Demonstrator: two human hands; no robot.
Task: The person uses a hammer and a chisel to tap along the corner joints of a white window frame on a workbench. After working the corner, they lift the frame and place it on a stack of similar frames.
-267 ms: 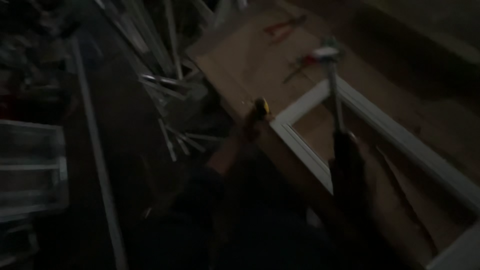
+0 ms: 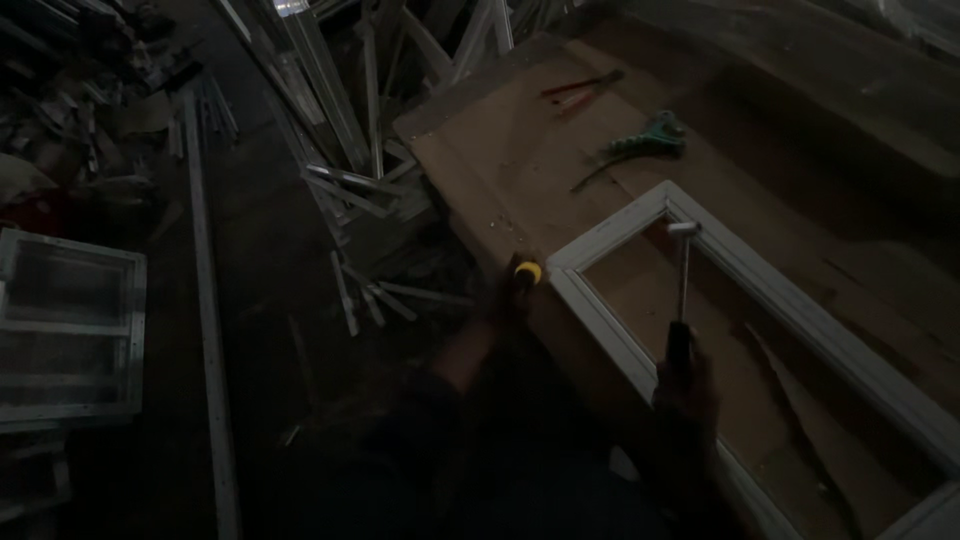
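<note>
far to your left, on the floor (image 2: 250,400), a pale window frame section (image 2: 70,330) lies flat, and a long metal strip (image 2: 205,300) runs past it toward you. beyond that, a heap of loose metal profiles (image 2: 370,190) is stacked against the near left corner of the counter (image 2: 480,140).

your left hand (image 2: 500,300) sits at the counter's left edge, just beside the corner of the white frame (image 2: 800,320). its fingers are clenched around a tool with a yellow and black handle (image 2: 527,271), whose tip is touching or very nearly touching the frame's corner; the dim light doesn't let you tell which.

the white frame lies flat on the counter, running from that left-edge corner diagonally toward the near right corner.

your right hand (image 2: 685,385) is over the frame's opening, fingers wrapped tight around the dark grip of a hammer (image 2: 682,280). its pale head is raised near the frame's far rail.

further back on the counter, well apart from the frame, lie a green-handled tool (image 2: 645,140) and red-handled pliers (image 2: 580,88).
</note>
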